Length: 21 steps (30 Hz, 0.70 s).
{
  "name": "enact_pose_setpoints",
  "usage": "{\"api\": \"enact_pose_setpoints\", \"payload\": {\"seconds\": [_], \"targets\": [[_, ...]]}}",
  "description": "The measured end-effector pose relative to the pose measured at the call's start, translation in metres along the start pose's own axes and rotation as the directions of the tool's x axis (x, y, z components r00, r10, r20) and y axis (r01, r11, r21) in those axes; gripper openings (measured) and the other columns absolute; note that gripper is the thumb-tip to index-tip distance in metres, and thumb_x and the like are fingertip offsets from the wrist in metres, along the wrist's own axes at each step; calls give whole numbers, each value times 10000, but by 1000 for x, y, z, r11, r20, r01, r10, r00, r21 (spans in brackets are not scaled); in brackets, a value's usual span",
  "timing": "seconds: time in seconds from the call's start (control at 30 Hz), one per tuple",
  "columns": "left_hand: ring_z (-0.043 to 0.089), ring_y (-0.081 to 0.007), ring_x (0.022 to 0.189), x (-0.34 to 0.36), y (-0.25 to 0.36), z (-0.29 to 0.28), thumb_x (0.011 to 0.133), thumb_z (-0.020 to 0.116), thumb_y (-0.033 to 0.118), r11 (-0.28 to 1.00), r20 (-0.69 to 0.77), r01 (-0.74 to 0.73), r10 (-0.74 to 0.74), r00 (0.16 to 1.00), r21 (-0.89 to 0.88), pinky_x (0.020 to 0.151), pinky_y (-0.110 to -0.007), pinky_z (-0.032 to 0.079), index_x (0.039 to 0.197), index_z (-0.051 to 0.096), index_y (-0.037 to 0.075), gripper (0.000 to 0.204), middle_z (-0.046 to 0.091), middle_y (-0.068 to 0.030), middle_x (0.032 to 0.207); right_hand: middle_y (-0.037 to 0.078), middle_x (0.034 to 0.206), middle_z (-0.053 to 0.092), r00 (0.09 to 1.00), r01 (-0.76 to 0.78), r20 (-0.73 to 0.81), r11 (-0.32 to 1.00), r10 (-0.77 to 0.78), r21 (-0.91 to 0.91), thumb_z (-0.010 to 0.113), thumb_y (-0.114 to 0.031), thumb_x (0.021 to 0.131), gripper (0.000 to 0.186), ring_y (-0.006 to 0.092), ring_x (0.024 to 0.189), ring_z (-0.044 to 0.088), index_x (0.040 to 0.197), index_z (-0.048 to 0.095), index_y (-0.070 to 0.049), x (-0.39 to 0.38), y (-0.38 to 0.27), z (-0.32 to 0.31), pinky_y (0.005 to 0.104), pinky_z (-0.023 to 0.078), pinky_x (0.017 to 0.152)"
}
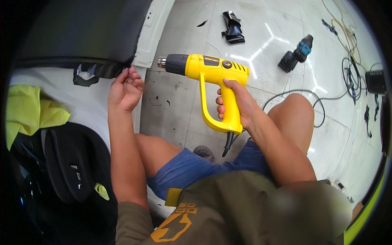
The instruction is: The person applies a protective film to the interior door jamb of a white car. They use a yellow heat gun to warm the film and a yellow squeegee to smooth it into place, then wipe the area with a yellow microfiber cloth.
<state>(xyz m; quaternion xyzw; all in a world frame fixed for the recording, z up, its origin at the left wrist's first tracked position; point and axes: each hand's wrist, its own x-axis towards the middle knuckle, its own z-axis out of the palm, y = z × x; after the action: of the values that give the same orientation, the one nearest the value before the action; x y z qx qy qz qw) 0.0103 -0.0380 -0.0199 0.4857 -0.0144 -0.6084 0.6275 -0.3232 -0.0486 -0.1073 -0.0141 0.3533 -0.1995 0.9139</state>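
My right hand (pixel 241 102) is wrapped around the grip of a yellow heat gun (pixel 212 73). Its dark collar and metal nozzle point left, level with my left hand and a short gap away from it. With thumb and fingers pinched together, my left hand (pixel 126 90) holds the lower corner of a sheet of black film (pixel 90 36). The film lies over a white vehicle panel (pixel 153 32). Just left of that hand, a strip of film hangs along the lower edge, with a crumpled dark flap (pixel 85 77) showing a pale patch.
A yellow-green cloth (pixel 34 108) lies by a dark seat (pixel 67 163) on the left. A cordless power tool (pixel 297 53), crumpled black film (pixel 233 27) and several scraps lie on the tiled floor (pixel 261 24). Cables (pixel 353 77) coil at right; one cord runs behind my right knee.
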Motion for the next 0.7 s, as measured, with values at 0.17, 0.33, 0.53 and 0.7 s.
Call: {"api": "enact_pose_setpoints", "payload": {"seconds": [0.17,0.33,0.53,0.7], "targets": [[557,-183,736,2,7,3,924,532,35,990,89,87,-77,993,-112,651,-306,438,984,601,-9,101,609,-61,828,48,677,543,1000,7,-15,999,-8,-41,554,-401,906,331,177,504,550,955,481,-81,-2,2,0,357,498,473],[545,-185,737,-3,1,0,947,523,84,997,102,61,-56,993,-50,654,-307,440,987,592,-7,121,595,-57,824,39,675,551,1000,2,-26,999,-3,-33,553,-394,905,322,174,496,552,939,481,-82,-3,2,4,356,496,463],[558,-183,711,-2,-12,-1,955,540,140,973,-34,-70,79,996,221,629,-290,450,928,602,17,141,620,-55,775,38,674,555,998,19,-54,999,-20,-34,552,-404,904,327,174,491,550,942,487,-86,0,-3,2,353,496,468],[588,-172,631,3,-23,-10,927,609,256,495,-123,-207,555,822,844,598,-282,481,834,602,25,248,639,-61,727,63,717,535,985,100,-135,990,-112,-96,615,-362,885,358,185,505,543,1015,473,-60,-3,-4,5,355,484,468]]}}
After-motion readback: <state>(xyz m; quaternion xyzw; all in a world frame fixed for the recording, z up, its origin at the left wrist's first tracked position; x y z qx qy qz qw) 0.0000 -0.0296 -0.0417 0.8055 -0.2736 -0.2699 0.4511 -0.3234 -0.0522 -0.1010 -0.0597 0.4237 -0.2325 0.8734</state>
